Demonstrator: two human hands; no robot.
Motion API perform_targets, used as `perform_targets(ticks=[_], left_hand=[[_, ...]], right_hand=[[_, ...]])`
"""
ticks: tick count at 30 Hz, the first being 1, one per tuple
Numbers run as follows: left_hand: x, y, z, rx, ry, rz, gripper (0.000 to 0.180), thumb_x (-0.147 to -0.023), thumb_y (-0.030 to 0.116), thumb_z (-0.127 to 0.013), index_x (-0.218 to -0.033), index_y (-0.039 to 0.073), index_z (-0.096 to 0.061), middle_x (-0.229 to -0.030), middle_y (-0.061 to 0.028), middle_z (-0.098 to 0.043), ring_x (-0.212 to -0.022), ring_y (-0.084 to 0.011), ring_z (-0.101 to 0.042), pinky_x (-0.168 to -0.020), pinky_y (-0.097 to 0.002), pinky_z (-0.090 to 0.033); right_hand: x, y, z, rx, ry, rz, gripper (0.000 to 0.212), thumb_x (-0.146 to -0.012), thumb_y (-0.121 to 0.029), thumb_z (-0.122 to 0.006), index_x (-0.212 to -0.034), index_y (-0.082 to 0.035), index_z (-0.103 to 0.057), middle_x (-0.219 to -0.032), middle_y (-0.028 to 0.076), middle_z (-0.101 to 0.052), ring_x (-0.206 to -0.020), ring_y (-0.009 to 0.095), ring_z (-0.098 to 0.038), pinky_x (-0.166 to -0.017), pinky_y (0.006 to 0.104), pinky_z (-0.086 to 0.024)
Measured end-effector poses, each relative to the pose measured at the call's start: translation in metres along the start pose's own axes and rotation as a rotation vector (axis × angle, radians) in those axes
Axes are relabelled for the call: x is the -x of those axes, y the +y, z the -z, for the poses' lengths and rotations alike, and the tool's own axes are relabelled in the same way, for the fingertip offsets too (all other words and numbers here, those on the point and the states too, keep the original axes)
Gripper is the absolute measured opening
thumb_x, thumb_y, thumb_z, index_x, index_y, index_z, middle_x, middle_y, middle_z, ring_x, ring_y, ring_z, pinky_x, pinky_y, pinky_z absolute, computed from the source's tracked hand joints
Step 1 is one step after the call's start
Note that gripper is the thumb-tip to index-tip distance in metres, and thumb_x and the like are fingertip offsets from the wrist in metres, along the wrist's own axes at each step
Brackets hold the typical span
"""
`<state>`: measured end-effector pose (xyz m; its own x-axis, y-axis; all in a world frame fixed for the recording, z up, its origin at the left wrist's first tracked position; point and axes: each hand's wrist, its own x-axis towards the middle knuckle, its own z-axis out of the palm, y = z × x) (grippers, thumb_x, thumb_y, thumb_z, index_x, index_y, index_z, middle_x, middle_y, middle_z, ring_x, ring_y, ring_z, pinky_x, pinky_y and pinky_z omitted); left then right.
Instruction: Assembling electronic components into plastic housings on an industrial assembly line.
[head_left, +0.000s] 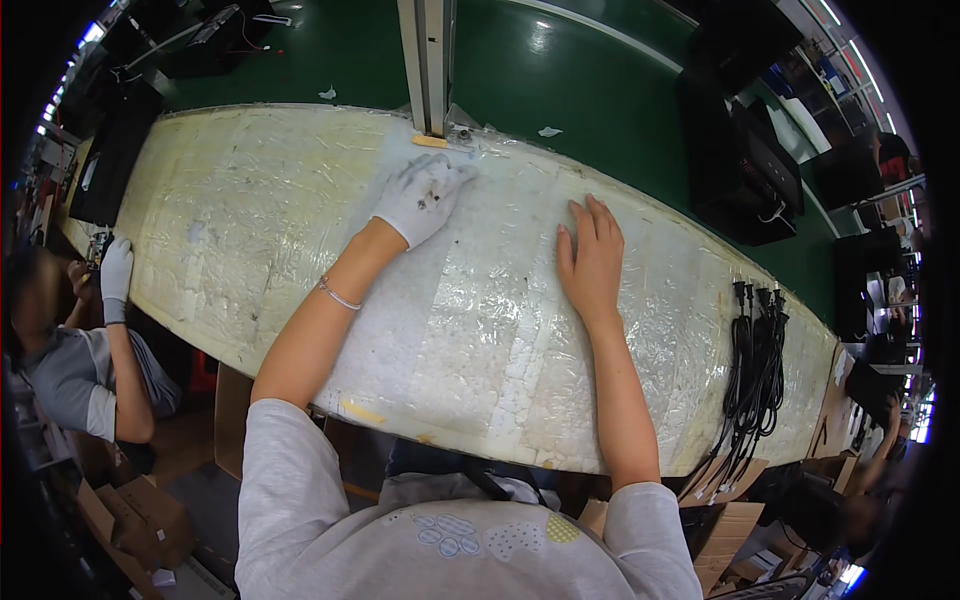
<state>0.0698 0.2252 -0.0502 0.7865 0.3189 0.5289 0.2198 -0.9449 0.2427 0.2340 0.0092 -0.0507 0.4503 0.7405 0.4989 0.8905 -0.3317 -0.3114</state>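
My left hand (424,200), in a white glove with dark smudges, rests on the plastic-covered workbench (480,330) close to the foot of a metal post (427,70). Its fingers reach forward and look a little blurred; I see nothing held in them. Bare and palm down, my right hand (594,262) lies on the bench nearer its far edge. The fingers there are stretched out, with the thumb apart, and it holds nothing. A small tan piece (430,141) sits at the post's base, just beyond the gloved fingers.
Bundled black power cords (752,365) hang over the bench at the right. A co-worker (80,350) with one gloved hand works at the left end, beside a long black case (115,155). Black units (750,170) stand beyond the green surface (560,70). Cardboard boxes (145,520) are below.
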Motion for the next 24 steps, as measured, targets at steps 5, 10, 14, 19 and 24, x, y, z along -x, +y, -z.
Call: perform_targets(ticks=[5, 10, 14, 19, 24], left_hand=[[0.000, 0.001, 0.000, -0.005, -0.027, 0.013, 0.031, -0.086, 0.010, -0.056, -0.113, 0.022, -0.068, -0.082, -0.0064, -0.052, -0.087, -0.0242, -0.059, -0.080, -0.0345, -0.050], [0.003, -0.002, -0.005, -0.020, 0.001, 0.039, 0.028, -0.087, 0.013, -0.056, -0.111, 0.022, -0.069, -0.087, -0.0067, -0.056, -0.091, -0.0257, -0.060, -0.083, -0.0362, -0.050], [0.000, 0.000, -0.009, -0.030, 0.042, 0.025, 0.025, -0.088, 0.016, -0.056, -0.108, 0.022, -0.069, -0.092, -0.0080, -0.060, -0.093, -0.0268, -0.061, -0.085, -0.0382, -0.050], [-0.007, 0.004, 0.003, -0.013, -0.099, 0.122, 0.025, -0.089, 0.016, -0.054, -0.109, 0.016, -0.069, -0.103, -0.0086, -0.065, -0.102, -0.0277, -0.061, -0.092, -0.0376, -0.049], [0.004, 0.000, -0.001, 0.111, -0.050, 0.125, 0.023, -0.089, 0.016, -0.051, -0.103, 0.010, -0.069, -0.113, -0.0111, -0.066, -0.106, -0.0299, -0.062, -0.096, -0.0392, -0.048]], right_hand=[[0.000, 0.001, 0.000, -0.002, 0.000, 0.001, 0.035, -0.090, -0.016, -0.059, -0.122, -0.003, -0.058, -0.135, 0.020, -0.051, -0.126, 0.038, -0.045, -0.106, 0.0463, -0.034], [0.001, 0.001, 0.002, -0.017, 0.005, -0.010, 0.034, -0.089, -0.016, -0.059, -0.121, -0.003, -0.058, -0.133, 0.020, -0.052, -0.125, 0.038, -0.046, -0.105, 0.0459, -0.034], [-0.001, 0.001, 0.003, -0.048, 0.024, -0.007, 0.034, -0.088, -0.016, -0.059, -0.119, -0.001, -0.058, -0.131, 0.022, -0.052, -0.125, 0.038, -0.045, -0.107, 0.0468, -0.032], [-0.004, -0.001, -0.001, -0.074, 0.043, 0.004, 0.033, -0.087, -0.016, -0.059, -0.118, -0.002, -0.059, -0.130, 0.021, -0.053, -0.124, 0.038, -0.046, -0.105, 0.0469, -0.033], [0.000, 0.004, -0.009, -0.051, 0.063, 0.041, 0.034, -0.087, -0.016, -0.060, -0.118, -0.003, -0.060, -0.128, 0.022, -0.054, -0.121, 0.039, -0.048, -0.103, 0.0476, -0.037]])
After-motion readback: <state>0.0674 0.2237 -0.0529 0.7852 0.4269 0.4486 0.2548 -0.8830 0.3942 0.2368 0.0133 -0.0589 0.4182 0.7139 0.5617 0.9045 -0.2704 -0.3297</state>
